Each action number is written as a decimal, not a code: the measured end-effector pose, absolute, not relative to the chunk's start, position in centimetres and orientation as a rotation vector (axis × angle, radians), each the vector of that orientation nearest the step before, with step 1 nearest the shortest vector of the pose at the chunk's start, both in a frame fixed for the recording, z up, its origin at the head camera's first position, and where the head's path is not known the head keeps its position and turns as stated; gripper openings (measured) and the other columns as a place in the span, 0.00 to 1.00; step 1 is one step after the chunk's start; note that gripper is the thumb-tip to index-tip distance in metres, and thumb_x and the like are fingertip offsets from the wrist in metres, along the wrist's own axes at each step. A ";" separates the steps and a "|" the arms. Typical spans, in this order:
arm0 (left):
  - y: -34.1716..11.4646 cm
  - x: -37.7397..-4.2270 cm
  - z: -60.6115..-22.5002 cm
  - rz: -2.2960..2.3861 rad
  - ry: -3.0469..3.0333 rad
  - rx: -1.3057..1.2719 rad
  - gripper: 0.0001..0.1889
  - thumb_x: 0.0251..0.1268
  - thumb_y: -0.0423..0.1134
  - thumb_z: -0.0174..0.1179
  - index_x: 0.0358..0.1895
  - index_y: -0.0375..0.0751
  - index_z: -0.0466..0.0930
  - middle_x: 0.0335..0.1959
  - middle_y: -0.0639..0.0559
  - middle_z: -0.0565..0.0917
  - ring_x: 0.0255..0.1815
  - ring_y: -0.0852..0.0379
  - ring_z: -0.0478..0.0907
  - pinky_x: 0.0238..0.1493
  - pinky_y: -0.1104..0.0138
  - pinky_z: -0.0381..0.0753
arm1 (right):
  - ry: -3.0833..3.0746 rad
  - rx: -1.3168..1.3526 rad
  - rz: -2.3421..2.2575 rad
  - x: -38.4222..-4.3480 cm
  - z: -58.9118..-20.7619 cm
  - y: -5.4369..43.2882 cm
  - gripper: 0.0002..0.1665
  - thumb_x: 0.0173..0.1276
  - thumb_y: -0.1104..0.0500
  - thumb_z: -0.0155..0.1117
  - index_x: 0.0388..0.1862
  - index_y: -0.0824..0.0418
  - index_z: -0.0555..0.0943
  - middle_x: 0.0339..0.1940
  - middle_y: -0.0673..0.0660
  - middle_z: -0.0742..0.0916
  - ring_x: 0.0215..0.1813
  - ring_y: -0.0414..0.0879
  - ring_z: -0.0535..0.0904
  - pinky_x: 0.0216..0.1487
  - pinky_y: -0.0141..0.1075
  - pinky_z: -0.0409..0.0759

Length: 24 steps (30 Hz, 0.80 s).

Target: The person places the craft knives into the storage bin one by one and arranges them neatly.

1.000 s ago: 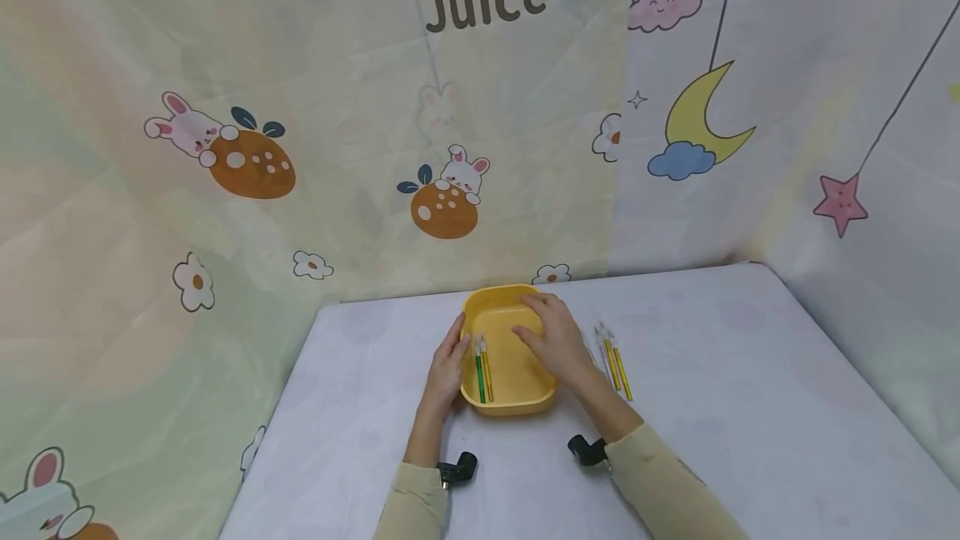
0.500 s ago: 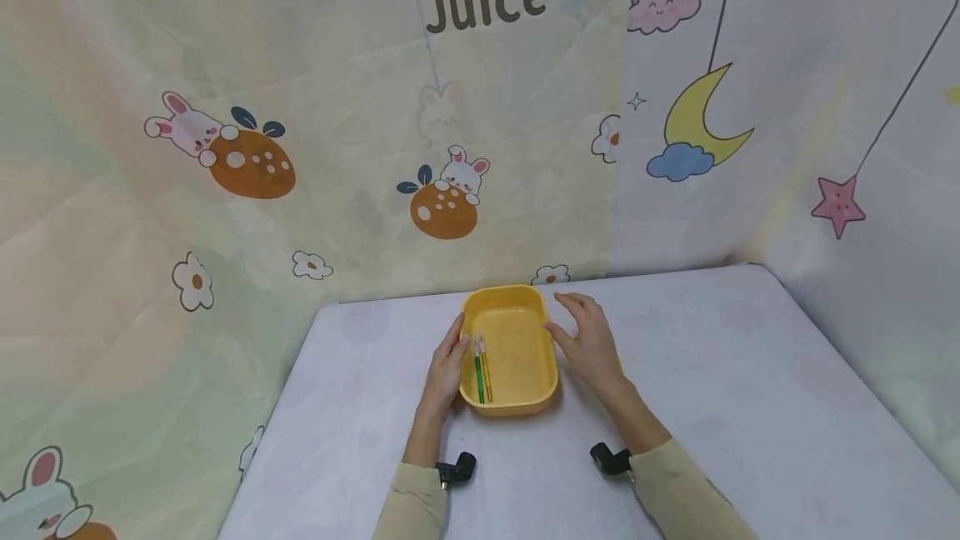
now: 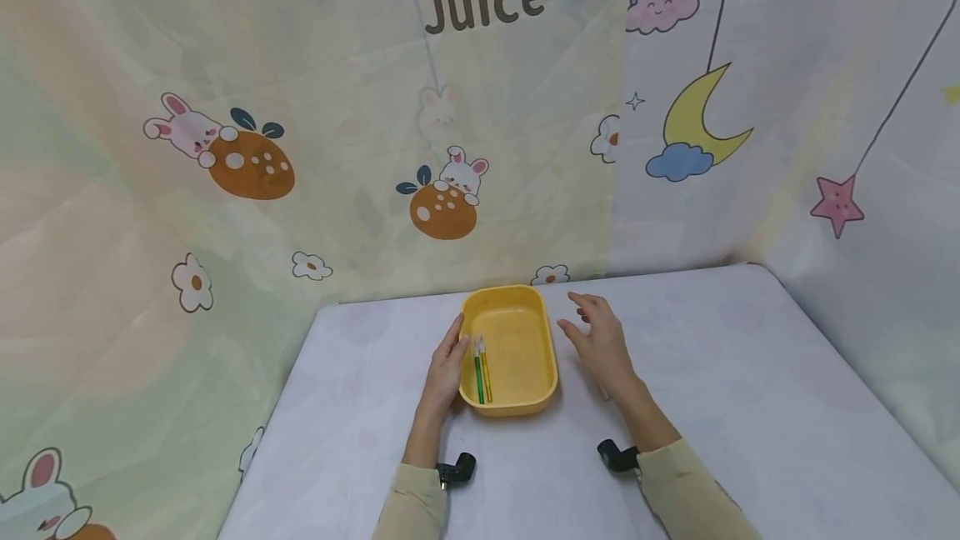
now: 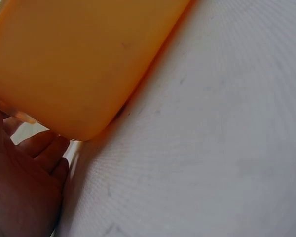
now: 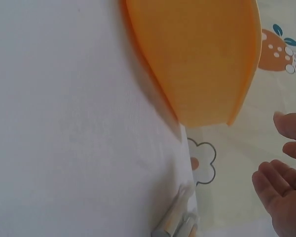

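My left hand [image 3: 444,372] holds the left side of a yellow tray [image 3: 517,357], with the thumb at its rim. In the left wrist view, the fingers [image 4: 52,150] bend against the tray's outer wall. Inside, along the left wall, lie a green paintbrush [image 3: 479,373] and a yellow paintbrush [image 3: 487,372], slim with pale tips. To the right of the tray my right hand [image 3: 606,348] hovers with fingers and thumb spread apart, nothing between them. It mostly hides more paintbrushes; pale tips of two paintbrushes [image 5: 175,215] show low in the right wrist view.
A white cloth covers the table [image 3: 720,407]. Behind it hangs a printed curtain [image 3: 337,148] with rabbits and flowers. Black cameras are strapped to both wrists, including the right wrist camera [image 3: 617,457].
My right hand has moved right, from over the tray to beside it, and now covers the paintbrushes lying there. The left hand and the tray have stayed put.
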<state>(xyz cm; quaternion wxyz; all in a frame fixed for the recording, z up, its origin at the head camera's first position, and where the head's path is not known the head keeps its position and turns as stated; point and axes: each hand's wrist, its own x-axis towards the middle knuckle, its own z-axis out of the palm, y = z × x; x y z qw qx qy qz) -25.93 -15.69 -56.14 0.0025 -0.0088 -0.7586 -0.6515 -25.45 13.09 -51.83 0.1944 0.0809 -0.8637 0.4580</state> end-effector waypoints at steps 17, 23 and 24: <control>-15.7 -25.9 -56.2 -2.044 -2.367 -0.068 0.26 0.86 0.48 0.45 0.82 0.63 0.60 0.84 0.63 0.59 0.87 0.56 0.49 0.87 0.51 0.46 | -2.589 0.138 1.249 -25.5 -51.8 14.6 0.35 0.72 0.60 0.71 0.76 0.64 0.71 0.62 0.68 0.82 0.54 0.59 0.84 0.55 0.51 0.88; -15.8 -26.0 -56.2 -2.036 -2.363 -0.075 0.26 0.86 0.48 0.45 0.82 0.64 0.60 0.83 0.64 0.60 0.86 0.58 0.50 0.87 0.53 0.47 | -2.687 0.083 1.214 -25.3 -51.7 14.8 0.36 0.72 0.59 0.70 0.76 0.63 0.70 0.63 0.68 0.81 0.53 0.56 0.83 0.53 0.50 0.87; -15.8 -26.0 -56.2 -2.038 -2.362 -0.075 0.26 0.86 0.48 0.45 0.82 0.64 0.60 0.83 0.64 0.60 0.86 0.58 0.50 0.87 0.53 0.47 | -2.705 0.074 1.206 -25.3 -51.8 14.9 0.36 0.72 0.59 0.70 0.77 0.62 0.70 0.63 0.68 0.81 0.52 0.55 0.83 0.51 0.49 0.87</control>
